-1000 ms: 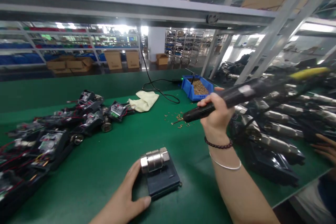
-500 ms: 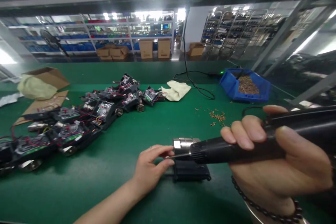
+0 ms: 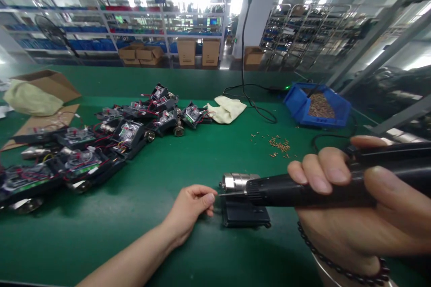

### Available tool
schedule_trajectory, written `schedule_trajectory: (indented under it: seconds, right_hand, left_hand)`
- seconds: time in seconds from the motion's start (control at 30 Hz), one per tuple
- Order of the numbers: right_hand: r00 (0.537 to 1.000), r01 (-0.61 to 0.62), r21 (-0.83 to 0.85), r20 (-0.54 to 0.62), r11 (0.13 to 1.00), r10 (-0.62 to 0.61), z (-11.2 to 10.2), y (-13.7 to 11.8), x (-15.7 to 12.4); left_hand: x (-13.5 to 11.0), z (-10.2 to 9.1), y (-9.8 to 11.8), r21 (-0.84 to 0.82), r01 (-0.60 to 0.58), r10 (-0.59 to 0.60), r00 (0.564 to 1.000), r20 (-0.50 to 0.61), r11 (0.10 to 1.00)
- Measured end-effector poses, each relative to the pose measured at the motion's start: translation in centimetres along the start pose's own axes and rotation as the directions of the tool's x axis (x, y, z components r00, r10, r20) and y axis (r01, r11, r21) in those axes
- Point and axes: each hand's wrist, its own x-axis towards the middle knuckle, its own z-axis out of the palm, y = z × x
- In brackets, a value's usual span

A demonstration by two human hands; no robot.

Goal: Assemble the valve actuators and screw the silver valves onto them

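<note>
My right hand (image 3: 350, 197) is wrapped round a black electric screwdriver (image 3: 303, 190), held level with its thin bit pointing left. Close to the bit's tip, my left hand (image 3: 193, 204) pinches thumb and fingers together; anything between them is too small to make out. Behind and below the bit lies a dark plastic housing (image 3: 245, 213) with a shiny metal fitting (image 3: 237, 182) along its far side. The screwdriver's nose hides part of both. Small copper-coloured screws (image 3: 279, 144) are scattered on the green table beyond.
Several dark assemblies with wires and circuit boards (image 3: 81, 161) are heaped on the left. A blue bin (image 3: 318, 105) of screws stands at the back right. A pale cloth (image 3: 227, 110) and a black cable (image 3: 247, 94) lie at the back. A cardboard box (image 3: 50, 85) is far left.
My left hand has drawn slightly left, away from the housing, its fingers now pinched more closely. The screwdriver has shifted a little to the right. The view has tilted down slightly.
</note>
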Motion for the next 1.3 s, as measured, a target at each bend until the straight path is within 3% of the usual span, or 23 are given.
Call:
schedule_trajectory:
  seconds: [0.27, 0.57, 0.77, 0.83, 0.97, 1.13, 1.2, 1.3]
  right_hand:
    - [0.997, -0.051, -0.008, 0.065, 0.999, 0.052, 0.4, 0.3, -0.5]
    - [0.995, -0.082, 0.022, 0.065, 0.996, 0.081, 0.5, 0.8, -0.5]
    - [0.992, -0.093, 0.018, 0.087, 0.995, 0.091, 0.7, 0.8, -0.4]
    - [0.983, -0.119, -0.019, 0.139, 0.993, 0.12, 0.7, 0.5, -0.5]
    - [0.952, -0.149, -0.143, 0.245, 0.978, 0.181, 0.4, 0.5, -1.1]
    - [0.926, -0.108, -0.202, 0.336, 0.973, 0.172, 0.1, 1.4, -1.7]
    - [0.919, -0.095, -0.22, 0.355, 0.971, 0.17, 0.2, 1.6, -1.9]
    - [0.917, -0.109, -0.255, 0.347, 0.961, 0.197, 0.1, 1.9, -2.7]
  left_hand:
    - [-0.6, 0.5, 0.5, 0.113, -0.028, 0.015, 0.994, 0.109, 0.993]
    - [-0.6, 0.7, 0.2, 0.208, -0.112, 0.088, 0.989, 0.122, 0.972]
    - [-0.3, -0.3, -0.2, 0.296, -0.188, 0.151, 0.978, 0.144, 0.936]
    - [0.0, -0.8, 0.0, 0.415, -0.226, 0.172, 0.971, 0.164, 0.882]
    - [0.4, -1.2, -0.1, 0.706, -0.302, 0.141, 0.95, 0.279, 0.641]
    - [0.8, -0.5, -1.3, 0.782, -0.435, 0.132, 0.896, 0.424, 0.446]
    - [1.1, -0.1, -1.6, 0.774, -0.435, 0.136, 0.896, 0.423, 0.461]
    - [1.1, 0.6, -1.9, 0.72, -0.384, 0.184, 0.921, 0.343, 0.578]
